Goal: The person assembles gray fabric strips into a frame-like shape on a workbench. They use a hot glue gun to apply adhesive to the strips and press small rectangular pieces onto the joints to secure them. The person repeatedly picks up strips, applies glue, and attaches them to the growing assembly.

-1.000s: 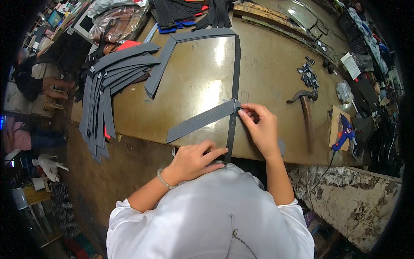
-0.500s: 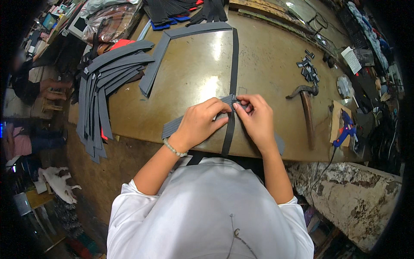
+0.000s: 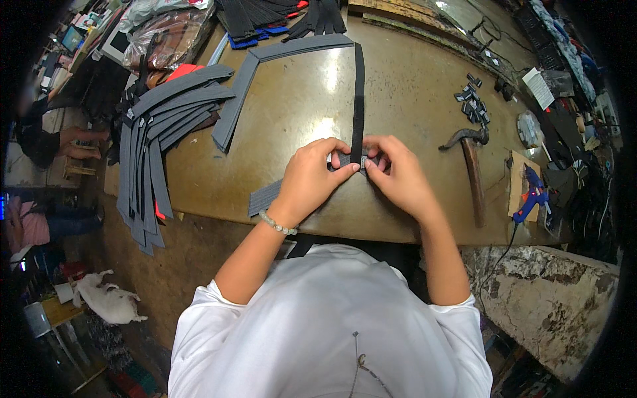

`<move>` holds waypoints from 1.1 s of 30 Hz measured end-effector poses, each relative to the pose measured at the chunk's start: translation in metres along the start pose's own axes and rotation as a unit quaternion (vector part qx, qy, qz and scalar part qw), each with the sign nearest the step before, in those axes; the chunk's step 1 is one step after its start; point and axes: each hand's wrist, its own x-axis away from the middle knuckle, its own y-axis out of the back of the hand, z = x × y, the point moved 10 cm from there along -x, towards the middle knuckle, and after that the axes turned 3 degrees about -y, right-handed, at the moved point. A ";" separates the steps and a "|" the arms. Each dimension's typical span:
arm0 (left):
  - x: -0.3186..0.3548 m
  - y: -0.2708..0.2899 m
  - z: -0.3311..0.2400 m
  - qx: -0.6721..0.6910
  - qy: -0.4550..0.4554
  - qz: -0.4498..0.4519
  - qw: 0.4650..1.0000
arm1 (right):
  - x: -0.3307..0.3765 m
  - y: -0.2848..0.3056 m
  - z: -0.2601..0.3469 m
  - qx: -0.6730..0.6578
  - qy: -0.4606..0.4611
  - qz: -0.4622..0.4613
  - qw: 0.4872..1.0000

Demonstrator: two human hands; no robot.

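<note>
brown worktable: left hand and right hand both pinch the grey strap at its near end; hammer lies right, strap pile left.

worktable: brown, glossy, lit from above | concrete ledge: near right, chipped | floor: left, dim, cluttered | far edge: crowded shelves
</note>
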 end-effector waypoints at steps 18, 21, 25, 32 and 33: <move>0.002 0.000 0.000 -0.056 0.035 0.003 0.998 | -0.053 -0.006 -0.018 -0.149 -0.050 0.031 0.987; 0.005 -0.001 -0.008 -0.083 0.010 0.007 0.996 | -0.057 -0.008 -0.024 -0.115 -0.114 0.036 0.986; 0.009 -0.007 -0.019 -0.178 -0.039 0.030 0.983 | -0.058 0.010 -0.017 -0.003 -0.136 0.007 0.991; 0.008 -0.008 -0.020 -0.198 -0.035 0.024 0.979 | 0.076 0.148 -0.023 0.445 -0.024 -0.416 0.793; 0.008 -0.008 -0.022 -0.201 -0.042 0.023 0.978 | 0.084 0.152 -0.046 0.490 -0.082 -0.365 0.787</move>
